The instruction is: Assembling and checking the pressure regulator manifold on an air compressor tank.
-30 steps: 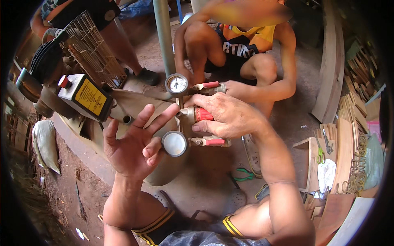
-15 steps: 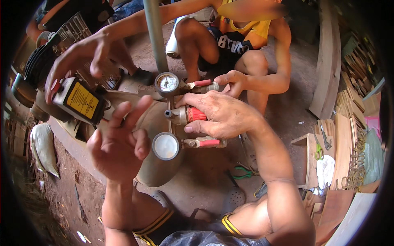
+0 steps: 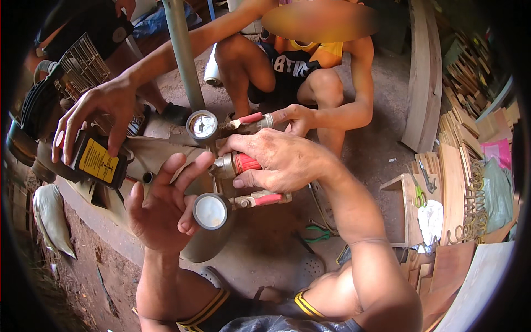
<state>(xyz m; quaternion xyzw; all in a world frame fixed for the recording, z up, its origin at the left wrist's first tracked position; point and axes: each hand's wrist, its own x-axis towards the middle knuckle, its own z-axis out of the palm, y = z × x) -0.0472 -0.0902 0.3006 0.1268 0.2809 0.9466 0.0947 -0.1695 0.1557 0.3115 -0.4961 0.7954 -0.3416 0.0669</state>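
My right hand (image 3: 282,160) grips the red ribbed knob (image 3: 245,162) of a metal regulator on top of a compressor tank (image 3: 213,243). With spread fingers, palm up, my left hand (image 3: 166,207) hovers beside the near pressure gauge (image 3: 210,211); its fingertips overlap the gauge's left edge in view, and I cannot tell whether they touch. A far gauge (image 3: 202,126) has a visible needle. Red-handled valves, one far (image 3: 246,120) and one near (image 3: 267,200), point right. Across from me, another person's hand (image 3: 298,119) is at the far valve's end.
The other person's second hand (image 3: 99,116) rests over a black switch box with a yellow label (image 3: 98,160). A grey pole (image 3: 183,55) rises behind the gauges. Green-handled pliers (image 3: 318,233) lie on the floor. Wood boards, green scissors (image 3: 420,195) and coiled springs (image 3: 470,205) stand right.
The view has shifted, so the gauges sit further left. My left hand has come closer to the near gauge. The other person's hand has lowered onto the switch box. My right hand keeps its grip.
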